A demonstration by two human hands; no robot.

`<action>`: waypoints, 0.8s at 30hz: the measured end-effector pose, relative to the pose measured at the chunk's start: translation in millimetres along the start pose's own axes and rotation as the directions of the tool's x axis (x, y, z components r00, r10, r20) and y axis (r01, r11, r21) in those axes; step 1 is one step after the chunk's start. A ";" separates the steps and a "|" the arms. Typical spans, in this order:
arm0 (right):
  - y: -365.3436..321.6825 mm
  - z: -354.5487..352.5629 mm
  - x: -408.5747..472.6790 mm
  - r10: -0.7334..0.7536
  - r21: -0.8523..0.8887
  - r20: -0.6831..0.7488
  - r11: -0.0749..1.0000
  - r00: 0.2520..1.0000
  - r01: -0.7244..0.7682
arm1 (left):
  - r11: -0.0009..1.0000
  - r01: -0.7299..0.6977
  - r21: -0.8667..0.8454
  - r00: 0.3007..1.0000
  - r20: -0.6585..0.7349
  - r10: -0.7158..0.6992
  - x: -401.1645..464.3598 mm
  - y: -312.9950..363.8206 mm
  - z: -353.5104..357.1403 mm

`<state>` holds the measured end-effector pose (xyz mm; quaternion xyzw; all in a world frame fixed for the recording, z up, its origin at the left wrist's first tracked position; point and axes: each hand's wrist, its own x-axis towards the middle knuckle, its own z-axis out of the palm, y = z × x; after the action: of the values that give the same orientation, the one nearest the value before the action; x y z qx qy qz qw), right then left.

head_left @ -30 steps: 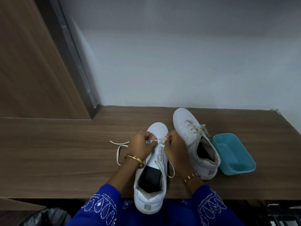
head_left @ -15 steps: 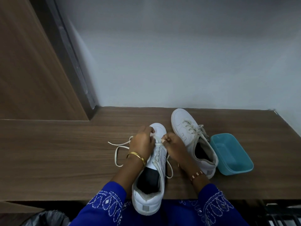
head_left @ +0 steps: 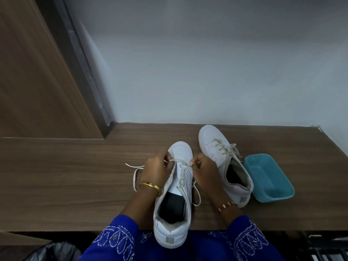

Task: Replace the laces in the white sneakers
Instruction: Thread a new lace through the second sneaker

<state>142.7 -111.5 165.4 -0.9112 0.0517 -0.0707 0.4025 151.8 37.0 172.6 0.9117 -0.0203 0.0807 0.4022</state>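
Note:
A white sneaker lies lengthwise in front of me, heel over the table's near edge, toe pointing away. My left hand and my right hand sit on either side of its lowest eyelets near the toe. Each hand pinches the off-white lace that runs across between them. A loose end of that lace trails left over the wood, another loops right of the shoe. The second white sneaker, laced loosely, stands just to the right.
A teal plastic tub sits at the right, touching the second sneaker's side. The wooden table meets a grey wall behind and a wooden panel at the left. A dark bag shows below the table edge.
Both hands have drawn slightly apart, so the lace now shows stretched across the lowest eyelets. The sneaker has hardly shifted.

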 end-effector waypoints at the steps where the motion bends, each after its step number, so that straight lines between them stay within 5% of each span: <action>1: -0.6 0.1 -0.6 -0.004 0.020 0.011 1.000 1.000 0.004 | 0.999 0.012 -0.032 1.000 0.014 -0.012 1.2 -0.6 0.3; 7: -7.5 -3.8 -7.9 -0.011 0.061 0.023 0.998 1.000 0.010 | 0.979 0.101 -0.174 0.991 0.099 -0.085 -4.4 -7.0 -2.1; 12: -7.5 0.0 -20.4 -0.167 -0.106 -0.023 0.981 0.986 0.163 | 0.968 0.192 -0.161 0.981 0.030 -0.190 -9.5 -6.9 4.2; 20: -9.5 3.2 -36.5 -0.217 -0.121 0.018 0.968 0.976 0.218 | 0.989 0.103 -0.107 0.994 0.035 -0.099 -9.6 -17.8 5.9; 24: -11.4 7.7 -32.7 -0.162 -0.104 0.046 0.981 0.986 0.166 | 0.930 0.147 -0.337 0.987 0.109 -0.117 -13.3 -22.4 0.6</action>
<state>112.2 -93.2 165.9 -0.9338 -0.0273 -0.0834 0.3467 141.1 51.3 153.7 0.8293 0.0096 0.0087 0.5587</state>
